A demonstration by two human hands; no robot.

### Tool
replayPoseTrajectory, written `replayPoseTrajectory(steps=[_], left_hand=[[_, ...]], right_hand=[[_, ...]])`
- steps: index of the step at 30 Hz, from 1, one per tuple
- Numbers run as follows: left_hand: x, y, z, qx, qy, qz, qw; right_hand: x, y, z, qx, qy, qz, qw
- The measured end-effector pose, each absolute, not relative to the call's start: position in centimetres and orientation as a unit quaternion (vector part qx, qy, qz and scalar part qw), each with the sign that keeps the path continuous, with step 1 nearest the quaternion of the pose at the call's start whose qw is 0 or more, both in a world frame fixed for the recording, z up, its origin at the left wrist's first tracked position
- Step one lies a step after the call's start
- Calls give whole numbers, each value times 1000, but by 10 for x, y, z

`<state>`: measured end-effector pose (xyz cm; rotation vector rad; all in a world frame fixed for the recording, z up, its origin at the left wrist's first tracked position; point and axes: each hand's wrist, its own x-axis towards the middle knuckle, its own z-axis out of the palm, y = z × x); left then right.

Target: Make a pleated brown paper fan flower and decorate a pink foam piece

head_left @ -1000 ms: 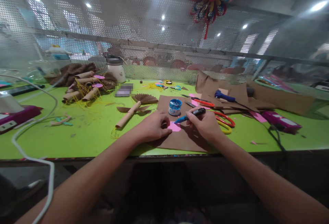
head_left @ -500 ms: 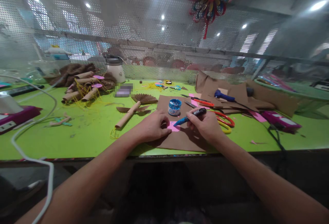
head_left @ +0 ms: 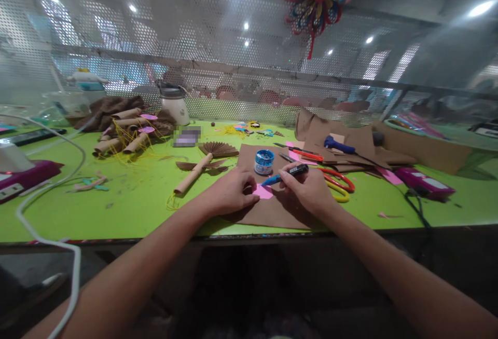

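Observation:
A blue marker (head_left: 274,179) with a black end is gripped in my right hand (head_left: 309,189), tilted so its tip meets the upper part of a small pink piece of paper (head_left: 264,192). My left hand (head_left: 232,191) pins the left edge of that paper with its fingertips, thumb bent inward. Under both lies a brown paper sheet (head_left: 252,217). Just beyond the pink paper stands an open jar (head_left: 264,162) smeared with blue. To the left of my left hand rests a rolled brown paper tube (head_left: 194,173) with pleated paper fans and yellow string.
Scissors (head_left: 340,193) with red and yellow handles lie right of my right hand, below a red pen-like tool (head_left: 309,155). A blue glue gun (head_left: 339,145) rests on brown paper (head_left: 373,152). More paper tubes (head_left: 136,141) pile up left; a white cable (head_left: 29,219) crosses the table edge.
The marker and my right hand have shifted slightly left and up across the pink paper. My left hand keeps its place.

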<state>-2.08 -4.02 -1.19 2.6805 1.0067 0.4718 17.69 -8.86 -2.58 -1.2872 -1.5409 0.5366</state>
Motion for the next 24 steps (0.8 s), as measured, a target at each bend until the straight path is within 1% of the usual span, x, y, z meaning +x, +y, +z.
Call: replayPoseTrajectory(steps=[15, 20, 24], left_hand=[[-21, -41, -11, 915, 349, 163, 121], [-21, -41, -10, 917, 345, 163, 120], [-21, -41, -10, 916, 346, 161, 122]], right_hand=[[180, -90, -29, -525, -616, 274, 518], [181, -89, -28, -516, -619, 258, 533], [179, -88, -27, -518, -626, 251, 526]])
